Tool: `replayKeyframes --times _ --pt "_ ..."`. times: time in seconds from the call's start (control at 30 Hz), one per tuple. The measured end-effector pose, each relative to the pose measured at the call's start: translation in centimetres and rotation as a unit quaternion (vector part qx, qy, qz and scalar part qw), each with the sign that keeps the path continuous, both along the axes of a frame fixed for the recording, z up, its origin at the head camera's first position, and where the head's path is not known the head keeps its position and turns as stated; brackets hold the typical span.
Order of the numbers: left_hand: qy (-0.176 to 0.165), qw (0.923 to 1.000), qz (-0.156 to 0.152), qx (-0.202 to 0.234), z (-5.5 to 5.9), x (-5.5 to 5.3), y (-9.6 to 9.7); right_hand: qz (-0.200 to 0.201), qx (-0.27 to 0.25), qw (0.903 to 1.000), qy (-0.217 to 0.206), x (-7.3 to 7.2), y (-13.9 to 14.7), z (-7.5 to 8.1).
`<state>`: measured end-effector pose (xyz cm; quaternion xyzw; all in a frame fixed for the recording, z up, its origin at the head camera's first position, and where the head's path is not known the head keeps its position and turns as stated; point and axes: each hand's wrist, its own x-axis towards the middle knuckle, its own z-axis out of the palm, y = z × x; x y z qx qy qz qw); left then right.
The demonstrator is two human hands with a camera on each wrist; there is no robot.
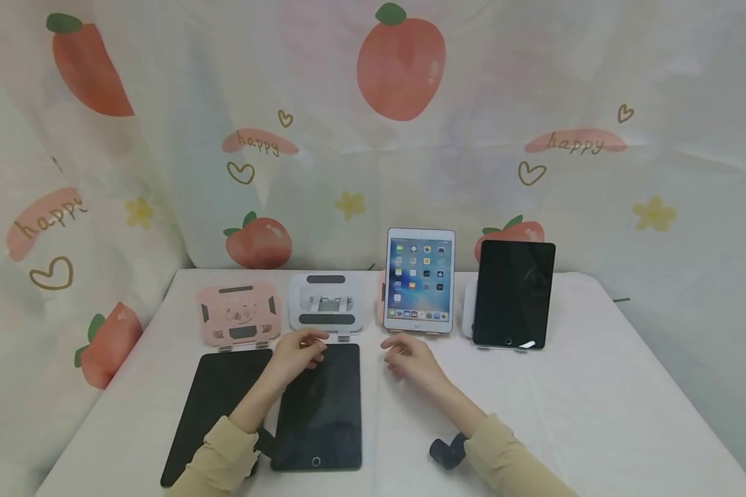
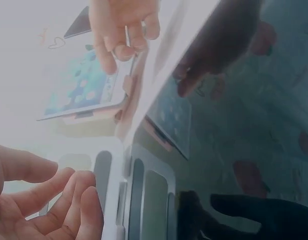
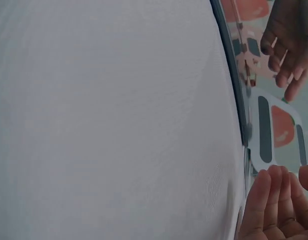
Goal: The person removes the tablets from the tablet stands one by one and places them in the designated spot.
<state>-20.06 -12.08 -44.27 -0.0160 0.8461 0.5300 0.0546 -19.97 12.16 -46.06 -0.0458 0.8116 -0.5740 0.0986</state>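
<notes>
My left hand (image 1: 298,355), fingers loosely bent, hovers over the top edge of a black tablet (image 1: 320,414) lying flat. In the left wrist view this hand (image 2: 48,200) is in front of a white folding stand (image 2: 111,185), with nothing between its fingers. Over the tablecloth, before a lit white tablet (image 1: 420,279) propped on a pink stand, my right hand (image 1: 410,359) is relaxed and holds nothing. The right wrist view has its fingers (image 3: 274,200) at the lower right. Just behind the flat tablet stands the white stand (image 1: 326,283).
Left of it stands a pink stand (image 1: 239,314), with a second black tablet (image 1: 214,407) lying before it, partly under my left forearm. At the back right, a dark-screened tablet (image 1: 514,293) leans on a white stand (image 1: 469,307). A printed curtain (image 1: 447,172) hangs behind the table.
</notes>
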Motion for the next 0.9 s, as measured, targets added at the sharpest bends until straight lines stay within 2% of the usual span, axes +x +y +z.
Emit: replayKeyframes --times 0.17,0.5,0.7,0.9 --pt "-0.006 0.9996 0.002 0.027 0.2 -0.5 1.2 -0.031 -0.008 0.9992 0.023 -0.1 1.0 0.2" --pt "0.012 0.9986 -0.001 0.051 0.7 -1.7 3.1 -0.079 0.006 0.9959 0.044 -0.6 3.1 -0.1" --pt "0.020 0.9982 -0.009 0.056 1.3 -2.5 3.9 -0.090 0.013 0.9943 0.057 -1.0 4.1 0.1" --pt "0.013 0.9980 -0.020 0.058 1.7 -3.2 5.1 -0.110 0.031 0.9910 0.070 -1.3 5.4 0.7"
